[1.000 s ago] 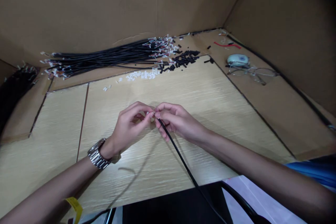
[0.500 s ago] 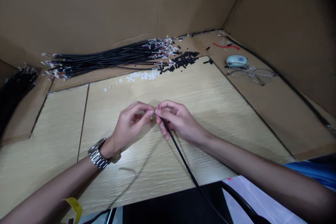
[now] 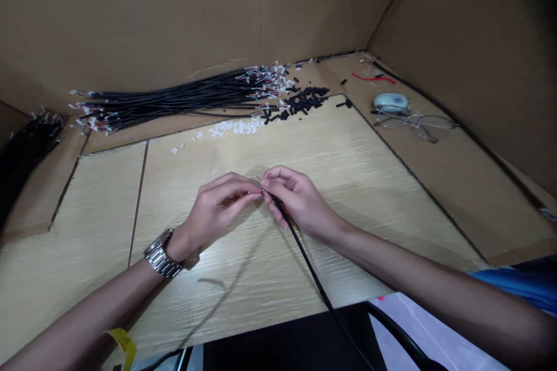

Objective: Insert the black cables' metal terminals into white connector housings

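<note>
Cardboard walls (image 3: 183, 11) rise close behind and to the right, boxing in a pale wood-grain table (image 3: 357, 185); that table is our landmark. Along its far edge lies a long bundle of black cables (image 3: 174, 95), white-tipped ends fanned out at both sides. At the bundle's right end sits a heap of short black sleeves (image 3: 302, 101), and just nearer on the table, a scatter of small white connectors (image 3: 235, 126). Off the table's far right corner, on cardboard, rest a pair of glasses (image 3: 418, 123) and a small pale blue-white object (image 3: 391, 102), too small to identify.

Mid-table now: the right hand (image 3: 300, 203) pinches the tip of a single black cable (image 3: 304, 255), which trails off the table's near edge toward the person. The left hand (image 3: 217, 214), steel watch (image 3: 163, 255) on the wrist, has thumb and forefinger closed on something tiny right at that tip; what exactly, I cannot tell.

My read: an end-fitting step, a small part being mated to the cable's bare wires. The next move calls for fine alignment, steady fingertips and a straight push without bending the wires.
</note>
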A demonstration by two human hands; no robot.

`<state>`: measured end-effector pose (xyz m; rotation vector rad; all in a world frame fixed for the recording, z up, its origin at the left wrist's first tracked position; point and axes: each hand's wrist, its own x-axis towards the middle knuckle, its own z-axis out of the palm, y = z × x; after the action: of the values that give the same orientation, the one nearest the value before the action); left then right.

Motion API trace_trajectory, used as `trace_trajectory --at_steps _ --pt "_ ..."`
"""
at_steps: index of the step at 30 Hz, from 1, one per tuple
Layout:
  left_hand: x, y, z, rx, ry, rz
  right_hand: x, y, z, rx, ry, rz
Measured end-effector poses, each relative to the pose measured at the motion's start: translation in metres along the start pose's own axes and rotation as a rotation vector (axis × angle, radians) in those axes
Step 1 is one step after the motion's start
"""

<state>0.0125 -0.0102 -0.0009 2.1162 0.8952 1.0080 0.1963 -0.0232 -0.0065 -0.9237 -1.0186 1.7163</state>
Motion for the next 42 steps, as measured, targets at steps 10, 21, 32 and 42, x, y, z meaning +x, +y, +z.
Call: trace_trajectory --at_steps 10,21,32,42 --pt "0.000 -0.006 -0.001 -0.193 0.079 -0.196 -0.007 -0.007 0.002 -0.298 0.038 -0.139" --pt "0.001 0.003 -0.003 0.076 0.087 0.028 -0.008 -0.006 0.003 -0.295 0.004 -0.115" --pt "-0.001 -0.003 -0.001 -0.137 -0.066 -0.250 -0.006 -0.004 0.002 -0.231 -0.031 -0.035" --pt "0.003 -0.005 -0.007 -0.457 -0.255 -0.374 -0.011 -0.010 -0.001 -0.879 0.119 -0.473"
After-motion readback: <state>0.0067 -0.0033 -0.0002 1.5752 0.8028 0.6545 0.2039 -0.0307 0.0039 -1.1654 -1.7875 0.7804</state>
